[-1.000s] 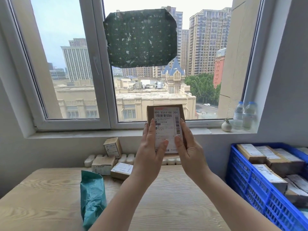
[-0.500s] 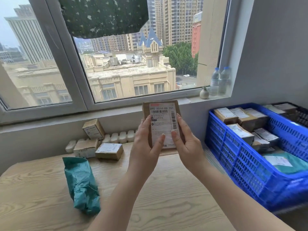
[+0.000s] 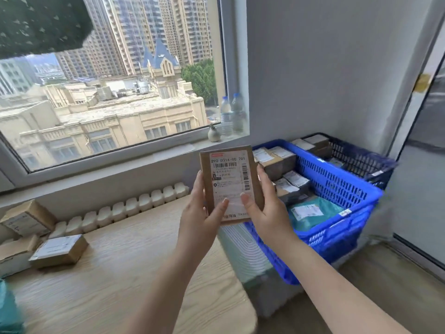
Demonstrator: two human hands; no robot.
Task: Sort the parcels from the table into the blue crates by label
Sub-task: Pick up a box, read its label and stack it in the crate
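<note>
A flat brown cardboard parcel (image 3: 230, 174) with a white shipping label facing me is held upright in the air in front of the window sill. My left hand (image 3: 203, 213) grips its left edge with the thumb on the label. Its right edge is gripped by my right hand (image 3: 267, 210), whose thumb also lies on the label. To the right, below table height, stands a blue crate (image 3: 337, 189) holding several boxed parcels and a teal bag. Behind it a darker blue crate (image 3: 361, 157) holds boxes too. On the wooden table (image 3: 108, 273) at the left lie three brown parcels (image 3: 59, 253).
A teal bag parcel (image 3: 7, 307) shows at the table's left edge. Two water bottles (image 3: 232, 114) and a small vase stand on the window sill. A white radiator runs under the sill. A pale appliance (image 3: 243, 251) stands between table and crate. A door is at the right.
The view has swung to the right, so the crates are now near the middle. Both hands carried the parcel rightwards, toward the blue crate, and kept the same hold.
</note>
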